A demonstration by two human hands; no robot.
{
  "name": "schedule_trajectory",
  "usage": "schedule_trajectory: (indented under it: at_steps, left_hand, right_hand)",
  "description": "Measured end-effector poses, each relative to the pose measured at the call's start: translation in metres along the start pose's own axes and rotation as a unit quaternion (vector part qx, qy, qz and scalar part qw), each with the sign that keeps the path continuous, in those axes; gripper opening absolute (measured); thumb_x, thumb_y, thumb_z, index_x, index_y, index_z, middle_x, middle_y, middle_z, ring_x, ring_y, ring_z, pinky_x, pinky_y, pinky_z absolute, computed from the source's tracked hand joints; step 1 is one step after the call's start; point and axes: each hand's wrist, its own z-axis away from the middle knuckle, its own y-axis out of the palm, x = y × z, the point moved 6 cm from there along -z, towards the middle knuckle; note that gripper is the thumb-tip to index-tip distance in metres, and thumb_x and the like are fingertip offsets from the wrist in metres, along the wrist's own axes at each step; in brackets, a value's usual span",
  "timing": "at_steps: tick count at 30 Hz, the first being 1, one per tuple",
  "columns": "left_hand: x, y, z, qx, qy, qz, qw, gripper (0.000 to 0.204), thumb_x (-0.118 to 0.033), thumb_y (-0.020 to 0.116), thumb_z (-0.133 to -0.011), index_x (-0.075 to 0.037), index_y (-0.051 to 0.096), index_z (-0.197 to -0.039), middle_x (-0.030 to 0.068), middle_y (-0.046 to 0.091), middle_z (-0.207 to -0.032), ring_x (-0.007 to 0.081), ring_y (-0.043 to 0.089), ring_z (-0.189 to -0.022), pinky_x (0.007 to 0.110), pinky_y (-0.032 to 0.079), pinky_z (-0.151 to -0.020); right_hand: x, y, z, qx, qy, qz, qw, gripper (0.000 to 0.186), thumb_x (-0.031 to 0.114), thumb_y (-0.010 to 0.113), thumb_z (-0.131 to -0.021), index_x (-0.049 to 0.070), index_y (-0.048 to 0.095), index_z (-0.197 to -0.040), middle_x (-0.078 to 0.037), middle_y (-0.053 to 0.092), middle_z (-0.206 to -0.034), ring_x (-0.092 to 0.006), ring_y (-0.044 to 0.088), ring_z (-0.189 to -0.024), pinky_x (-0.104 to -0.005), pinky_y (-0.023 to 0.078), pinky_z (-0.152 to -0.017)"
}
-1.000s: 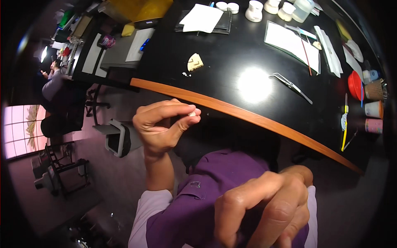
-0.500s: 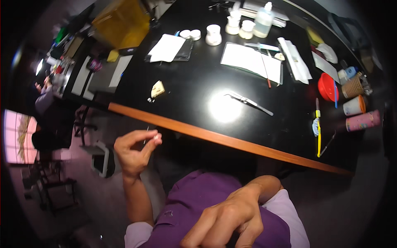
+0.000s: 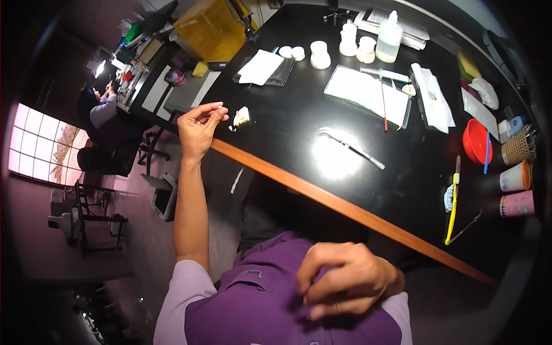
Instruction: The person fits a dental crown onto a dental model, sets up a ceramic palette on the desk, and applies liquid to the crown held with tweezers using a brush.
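Note:
My left hand [image 3: 198,129] is raised over the desk's near left part, thumb and fingertips pinched on a tiny white piece [image 3: 221,110], hard to make out. Just right of it lies a cream cast piece [image 3: 241,115] with small white crumbs [image 3: 232,128]. My right hand [image 3: 345,279] hangs over my purple apron, fingers loosely bent and apart, with nothing visible in it. Curved tweezers [image 3: 368,159] lie on the glare spot of the black desk.
Wooden desk edge [image 3: 322,201] before me. White jars [image 3: 319,56], a bottle [image 3: 389,46] and papers [image 3: 356,92] stand or lie farther back. At right: red bowl [image 3: 476,141], yellow-handled tool [image 3: 452,213], cups [image 3: 514,176]. A co-worker [image 3: 103,112] sits at left; bin [image 3: 164,192] below.
My left hand has risen from below the desk edge to over the desktop beside the cast piece, still pinching. My right hand has shifted, staying low over the apron.

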Motion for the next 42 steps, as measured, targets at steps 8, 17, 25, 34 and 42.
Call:
schedule_trajectory:
  at_steps: [8, 17, 25, 34, 42]
  left_hand:
    - [0.007, 0.047, -0.090, 0.074, 0.093, -0.082, 0.990, 0.020, -0.006, 0.083, -0.095, 0.005, 0.079, -0.111, 0.0071, 0.080, -0.092, 0.0101, 0.074, -0.082, 0.023, 0.058, -0.075]
    - [0.085, 0.037, -0.189, 0.009, 0.056, -0.023, 0.998, 0.024, -0.007, 0.083, -0.095, 0.006, 0.077, -0.115, 0.0114, 0.079, -0.104, 0.0148, 0.075, -0.094, 0.026, 0.059, -0.088]
    - [0.103, 0.027, -0.187, -0.004, 0.052, -0.008, 0.999, 0.026, -0.009, 0.081, -0.098, 0.006, 0.076, -0.118, 0.0124, 0.079, -0.108, 0.0145, 0.074, -0.100, 0.026, 0.057, -0.093]
    - [0.061, 0.024, -0.170, -0.005, 0.145, -0.095, 0.985, 0.022, -0.013, 0.081, -0.099, 0.001, 0.080, -0.115, 0.0061, 0.080, -0.101, 0.0082, 0.071, -0.089, 0.024, 0.053, -0.082]
    - [0.053, 0.038, -0.162, 0.013, 0.151, -0.121, 0.981, 0.021, -0.020, 0.084, -0.096, -0.005, 0.083, -0.112, 0.0049, 0.083, -0.100, 0.0106, 0.075, -0.091, 0.026, 0.053, -0.082]
  right_hand:
    - [0.001, -0.063, 0.057, -0.283, 0.264, 0.352, 0.852, 0.010, 0.003, 0.081, -0.090, 0.000, 0.073, -0.095, -0.009, 0.067, -0.093, -0.0174, 0.070, -0.079, -0.0304, 0.058, -0.070]
    - [0.011, -0.101, 0.013, -0.159, 0.285, 0.541, 0.775, 0.020, 0.009, 0.082, -0.086, 0.000, 0.071, -0.100, -0.014, 0.064, -0.096, -0.0342, 0.065, -0.092, -0.0442, 0.053, -0.081]
    - [-0.054, -0.140, 0.028, -0.264, 0.345, 0.611, 0.662, 0.023, 0.014, 0.080, -0.089, 0.000, 0.072, -0.105, -0.017, 0.066, -0.104, -0.0388, 0.067, -0.102, -0.0475, 0.055, -0.090]
    - [-0.014, -0.089, 0.074, -0.539, 0.275, 0.627, 0.490, 0.010, 0.005, 0.079, -0.089, -0.001, 0.075, -0.097, -0.013, 0.068, -0.087, -0.0269, 0.066, -0.073, -0.0386, 0.054, -0.070]
    - [0.042, -0.081, 0.124, -0.599, 0.317, 0.663, 0.318, 0.015, 0.006, 0.083, -0.088, -0.004, 0.078, -0.098, -0.011, 0.072, -0.082, -0.0163, 0.065, -0.064, -0.0315, 0.052, -0.062]
